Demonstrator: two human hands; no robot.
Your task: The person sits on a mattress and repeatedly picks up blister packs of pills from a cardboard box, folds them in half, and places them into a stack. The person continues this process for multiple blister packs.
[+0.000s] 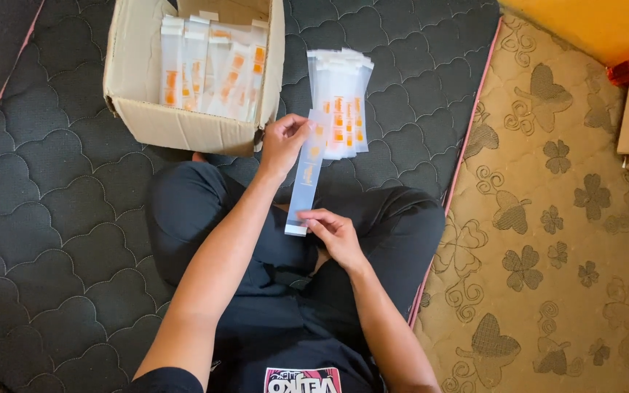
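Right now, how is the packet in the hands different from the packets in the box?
The held packet is a single one, stretched out flat between the left hand and right hand; the boxed packets are many, standing packed side by side inside the cardboard box. Both are long, clear sleeves with orange markings.

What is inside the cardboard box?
The box holds long clear packets with orange print, standing upright in a row along its far side. Its near wall hides the lower ends of some packets and the bottom, so anything lying there cannot be seen.
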